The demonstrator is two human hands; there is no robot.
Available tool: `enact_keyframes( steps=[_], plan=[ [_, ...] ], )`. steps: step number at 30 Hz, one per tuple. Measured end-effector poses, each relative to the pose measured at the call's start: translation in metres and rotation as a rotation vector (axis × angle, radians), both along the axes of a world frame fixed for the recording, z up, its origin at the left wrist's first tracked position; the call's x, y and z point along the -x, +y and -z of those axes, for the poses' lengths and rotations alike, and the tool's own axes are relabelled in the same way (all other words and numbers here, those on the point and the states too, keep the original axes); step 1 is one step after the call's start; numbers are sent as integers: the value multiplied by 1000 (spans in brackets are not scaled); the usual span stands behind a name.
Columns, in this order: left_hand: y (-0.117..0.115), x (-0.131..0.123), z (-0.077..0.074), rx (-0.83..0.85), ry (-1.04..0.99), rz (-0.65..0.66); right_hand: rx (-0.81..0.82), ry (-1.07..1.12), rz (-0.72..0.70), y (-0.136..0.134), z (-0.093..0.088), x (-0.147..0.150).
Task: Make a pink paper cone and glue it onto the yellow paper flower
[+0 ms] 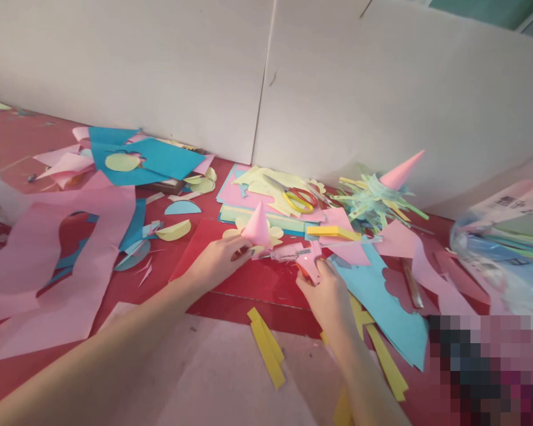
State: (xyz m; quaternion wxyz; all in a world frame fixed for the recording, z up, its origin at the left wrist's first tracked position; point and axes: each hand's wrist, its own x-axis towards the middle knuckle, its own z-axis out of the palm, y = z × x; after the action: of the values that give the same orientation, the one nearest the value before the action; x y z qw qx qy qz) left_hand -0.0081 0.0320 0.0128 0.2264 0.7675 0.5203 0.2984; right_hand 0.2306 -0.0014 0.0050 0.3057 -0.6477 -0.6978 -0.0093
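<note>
My left hand pinches the base of a small pink paper cone that stands on a pale yellow flower-shaped cutout. My right hand is closed round the handle of a pink glue gun, whose nozzle points left toward the cone's base. Both rest on a red sheet on the red floor.
Scissors with red and yellow handles lie on stacked coloured sheets behind. A second pink cone sits on green paper strips. Pink and blue offcuts spread left, yellow strips lie near, a plastic bag sits right, white boards stand behind.
</note>
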Motion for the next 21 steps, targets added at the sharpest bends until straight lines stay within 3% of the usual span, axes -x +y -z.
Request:
enact_keyframes(
  steps=[21],
  plan=[
    [-1, 1, 1, -19, 20, 14, 4, -12, 84, 3, -3, -7]
  ],
)
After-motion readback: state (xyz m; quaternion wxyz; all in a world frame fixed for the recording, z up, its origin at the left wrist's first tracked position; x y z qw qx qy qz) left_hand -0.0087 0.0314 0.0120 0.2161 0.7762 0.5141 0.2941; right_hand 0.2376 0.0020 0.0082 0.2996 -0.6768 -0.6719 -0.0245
